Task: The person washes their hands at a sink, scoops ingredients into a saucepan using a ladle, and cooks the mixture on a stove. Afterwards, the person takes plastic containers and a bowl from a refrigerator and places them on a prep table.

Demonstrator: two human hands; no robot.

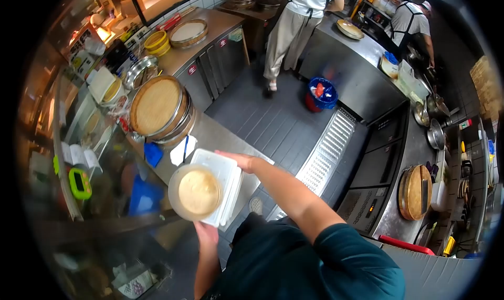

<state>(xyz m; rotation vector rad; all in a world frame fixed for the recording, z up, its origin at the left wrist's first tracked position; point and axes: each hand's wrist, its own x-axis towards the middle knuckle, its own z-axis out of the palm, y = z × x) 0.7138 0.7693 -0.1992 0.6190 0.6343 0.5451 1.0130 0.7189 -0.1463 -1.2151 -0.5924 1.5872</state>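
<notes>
A white rectangular plastic container [229, 182], or a short stack of them, is held low in front of me. My right hand [240, 161] grips its far end, fingers partly hidden at the edge. From below, my left hand [206, 233] supports the near end, its fingers mostly out of sight underneath. On top sits a round translucent bowl [175, 196] with a pale beige round mass inside. Just beyond, on the steel counter [220, 140], lie a white sheet [178, 152] with a dark blue pen-like stick, and a blue object [153, 154].
A tall stack of round steamers [157, 106] stands at the far left of the counter. Two people in aprons work farther back. A bin with a blue liner [321, 94] and a metal floor grate [325, 153] are ahead. A wooden round lid [412, 192] lies on the right counter.
</notes>
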